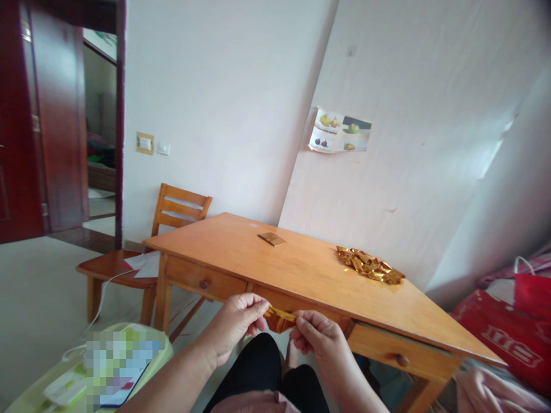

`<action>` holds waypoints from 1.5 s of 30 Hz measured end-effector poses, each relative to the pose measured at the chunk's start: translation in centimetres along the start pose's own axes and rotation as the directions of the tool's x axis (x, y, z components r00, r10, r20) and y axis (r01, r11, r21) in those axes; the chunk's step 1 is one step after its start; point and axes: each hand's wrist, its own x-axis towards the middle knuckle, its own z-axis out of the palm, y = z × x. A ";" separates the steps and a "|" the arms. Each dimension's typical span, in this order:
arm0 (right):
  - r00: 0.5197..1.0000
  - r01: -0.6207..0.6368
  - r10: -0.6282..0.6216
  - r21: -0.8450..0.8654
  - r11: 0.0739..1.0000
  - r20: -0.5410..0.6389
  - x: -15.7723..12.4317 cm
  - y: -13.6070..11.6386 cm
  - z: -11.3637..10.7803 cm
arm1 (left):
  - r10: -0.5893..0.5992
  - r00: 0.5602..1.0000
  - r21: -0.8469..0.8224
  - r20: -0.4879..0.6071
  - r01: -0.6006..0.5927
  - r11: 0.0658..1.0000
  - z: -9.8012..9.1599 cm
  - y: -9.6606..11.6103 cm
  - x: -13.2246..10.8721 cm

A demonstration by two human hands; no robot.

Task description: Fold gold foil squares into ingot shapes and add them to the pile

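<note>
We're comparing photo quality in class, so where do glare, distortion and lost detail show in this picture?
Head view: bright light streaks the right-hand wall, and glints cover the gold foil pile; head view: the wooden table slants, looking stretched rightward; head view: pixel blocks hide part of the phone; head view: fine creases in the held gold foil piece are hard to make out.

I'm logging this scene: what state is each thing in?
Gold foil piece: creased
Left hand: pinching one end
Right hand: pinching the other
Foil heap: loosely piled, on table
Flat gold packet: lying flat
Left drawer: shut
Chair: upright, papers on seat
Fruit pictures: stuck to wall
Doorway: open
</note>
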 end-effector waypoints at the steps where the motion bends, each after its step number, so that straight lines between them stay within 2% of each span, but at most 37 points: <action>1: 1.000 -0.002 0.002 -0.008 1.000 0.004 0.0 0.0 0.0 | -0.011 1.000 -0.001 0.002 0.011 1.000 0.0 -0.1 0.1; 6: 1.000 0.024 -0.025 -0.140 0.990 -0.005 0.7 0.2 -0.6 | -0.013 1.000 0.011 0.005 0.013 1.000 0.2 -0.4 0.5; 8: 0.995 0.093 -0.096 -0.270 0.958 0.002 1.1 0.2 -1.0 | 0.005 1.000 0.020 0.010 -0.005 1.000 0.3 -0.4 0.6; 11: 0.980 0.197 -0.175 -0.407 0.892 0.092 1.5 0.0 -1.2 | 0.012 1.000 0.033 0.011 -0.012 0.999 0.4 -0.4 0.6; 15: 0.972 0.210 -0.148 -0.403 0.891 0.180 1.4 0.0 -0.6 | 0.009 1.000 0.049 0.024 -0.010 0.999 0.4 -0.5 0.5; 21: 0.973 0.229 -0.183 -0.492 0.840 0.140 1.2 0.0 -0.5 | -0.009 0.996 -0.019 0.088 0.010 1.000 0.5 -0.5 0.5; 26: 0.961 0.266 -0.190 -0.492 0.829 0.199 0.8 -0.8 -0.4 | -0.004 1.000 -0.053 0.025 0.005 0.999 0.9 0.3 0.4; 30: 0.962 0.259 -0.175 -0.498 0.828 0.209 1.0 -0.8 -0.4 | -0.054 0.998 -0.040 0.011 0.054 0.998 1.0 0.3 0.6; 36: 0.934 0.358 -0.289 -0.558 0.748 0.211 2.1 0.3 -0.9 | -0.126 0.992 -0.165 0.018 0.127 0.978 1.3 -0.9 1.6; 40: 0.949 0.315 -0.264 -0.500 0.807 0.171 2.4 1.2 -1.3 | -0.152 0.988 -0.233 0.024 0.153 0.960 1.6 -1.3 2.1; 45: 0.983 0.184 -0.177 -0.350 0.918 0.052 2.0 2.5 -1.6 | -0.159 0.987 -0.291 0.006 0.154 0.944 1.6 -1.7 2.0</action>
